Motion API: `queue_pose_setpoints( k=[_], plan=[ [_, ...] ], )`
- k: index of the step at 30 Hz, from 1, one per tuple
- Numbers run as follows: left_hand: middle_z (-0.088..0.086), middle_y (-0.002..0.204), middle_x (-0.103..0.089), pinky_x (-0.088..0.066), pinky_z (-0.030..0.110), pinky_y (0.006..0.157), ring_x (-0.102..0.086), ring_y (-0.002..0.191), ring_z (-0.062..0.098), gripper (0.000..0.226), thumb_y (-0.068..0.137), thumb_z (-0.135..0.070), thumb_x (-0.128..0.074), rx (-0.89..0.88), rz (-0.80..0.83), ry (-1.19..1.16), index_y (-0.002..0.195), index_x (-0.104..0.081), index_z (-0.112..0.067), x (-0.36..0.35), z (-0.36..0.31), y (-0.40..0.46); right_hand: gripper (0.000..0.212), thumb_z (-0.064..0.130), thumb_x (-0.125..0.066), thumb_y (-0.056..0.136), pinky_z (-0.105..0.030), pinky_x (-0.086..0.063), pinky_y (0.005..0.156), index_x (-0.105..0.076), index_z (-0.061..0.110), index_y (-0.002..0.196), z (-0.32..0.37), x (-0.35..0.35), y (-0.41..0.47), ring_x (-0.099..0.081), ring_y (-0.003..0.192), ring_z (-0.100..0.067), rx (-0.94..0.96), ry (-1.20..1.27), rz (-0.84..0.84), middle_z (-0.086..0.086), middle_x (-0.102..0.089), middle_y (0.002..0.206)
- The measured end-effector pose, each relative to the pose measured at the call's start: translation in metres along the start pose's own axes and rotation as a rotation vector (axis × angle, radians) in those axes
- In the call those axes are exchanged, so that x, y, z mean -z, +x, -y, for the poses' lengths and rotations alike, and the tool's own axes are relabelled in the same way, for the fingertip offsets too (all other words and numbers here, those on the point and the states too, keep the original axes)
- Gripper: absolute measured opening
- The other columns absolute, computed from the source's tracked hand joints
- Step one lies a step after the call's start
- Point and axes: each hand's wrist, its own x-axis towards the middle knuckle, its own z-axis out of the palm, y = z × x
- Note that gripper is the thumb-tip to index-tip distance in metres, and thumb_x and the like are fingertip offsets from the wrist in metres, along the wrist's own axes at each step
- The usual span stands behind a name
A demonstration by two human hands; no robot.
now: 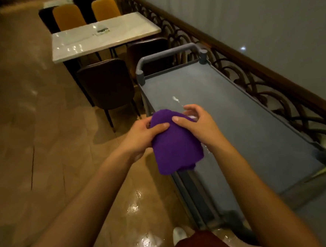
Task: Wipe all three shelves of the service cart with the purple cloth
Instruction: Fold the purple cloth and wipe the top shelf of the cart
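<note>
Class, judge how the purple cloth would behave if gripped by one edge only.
Probably floppy: the purple cloth drapes and folds between the left hand and right hand. Likely light, since fingertips alone hold it. Its fuzzy surface suggests little slipping.

The cloth (pixel 176 143) in my hands is a solid deep purple, with no print on it. The service cart (pixel 242 116) below it is a plain blue-grey, shelf, rim and handle alike, with a small white smear (pixel 175 99) on the top shelf. The floor (pixel 42 153) is glossy tan. Further off, a desk (pixel 101 36) has a white marbled top, and the chairs are mustard yellow (pixel 68 17), black (pixel 47 19) and dark brown (pixel 105 83). The railing (pixel 252 76) has dark scrollwork.
</note>
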Motion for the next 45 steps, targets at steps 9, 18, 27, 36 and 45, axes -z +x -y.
queue_pose_setpoints(
  k=[9, 18, 27, 36, 45],
  plan=[
    [-0.005, 0.105, -0.067, -0.061, 0.04, 0.086, -0.067, 0.098, 0.011, 0.036, 0.085, -0.016, -0.071, -0.176, 0.012, 0.281, 0.115, -0.053, -0.025, -0.035, 0.012, 0.091, 0.032, 0.057, -0.057, 0.094, -0.025, -0.06, 0.069, -0.064, 0.029, 0.109, -0.047, -0.022, 0.017, -0.068, 0.098, -0.018, -0.35, 0.29, -0.458, 0.001, -0.07, 0.11],
    [0.003, 0.115, -0.068, -0.059, 0.032, 0.088, -0.068, 0.104, 0.013, 0.042, 0.086, -0.008, -0.072, -0.424, 0.727, 0.443, 0.122, -0.055, -0.019, 0.007, 0.035, 0.139, 0.031, 0.046, -0.07, 0.086, -0.042, -0.061, 0.077, -0.079, 0.016, 0.093, -0.032, -0.064, 0.049, -0.075, 0.078, -0.024, -0.361, 1.032, -0.798, -0.01, -0.079, 0.09],
    [0.004, 0.142, -0.053, -0.032, 0.017, 0.109, -0.046, 0.131, 0.012, 0.042, 0.095, -0.024, -0.066, -0.603, 0.884, 0.708, 0.134, -0.055, -0.016, 0.057, 0.016, 0.235, 0.054, 0.011, -0.07, 0.089, -0.038, -0.058, 0.087, -0.054, 0.016, 0.14, -0.047, -0.044, 0.039, -0.068, 0.102, -0.022, -0.257, 0.355, -1.423, -0.009, -0.069, 0.124],
    [0.017, 0.154, -0.04, -0.036, 0.052, 0.115, -0.04, 0.14, 0.037, 0.057, 0.094, -0.031, -0.065, -0.423, 0.536, 1.129, 0.144, -0.046, -0.011, 0.083, 0.047, 0.402, 0.086, 0.076, -0.042, 0.089, -0.059, -0.009, 0.123, -0.035, 0.022, 0.156, -0.157, -0.017, 0.045, -0.015, 0.155, -0.033, -0.936, -0.657, -0.928, -0.013, -0.025, 0.167],
    [0.016, 0.169, 0.008, 0.0, 0.06, 0.123, 0.012, 0.154, 0.036, 0.115, 0.075, -0.089, -0.028, -0.406, 0.676, 1.62, 0.161, -0.001, -0.017, 0.173, 0.084, 0.49, 0.072, 0.069, -0.049, 0.091, -0.065, -0.01, 0.12, -0.04, 0.031, 0.152, -0.185, -0.018, 0.061, -0.016, 0.154, -0.04, -1.04, -0.699, -1.181, -0.016, -0.027, 0.166]
  ],
)
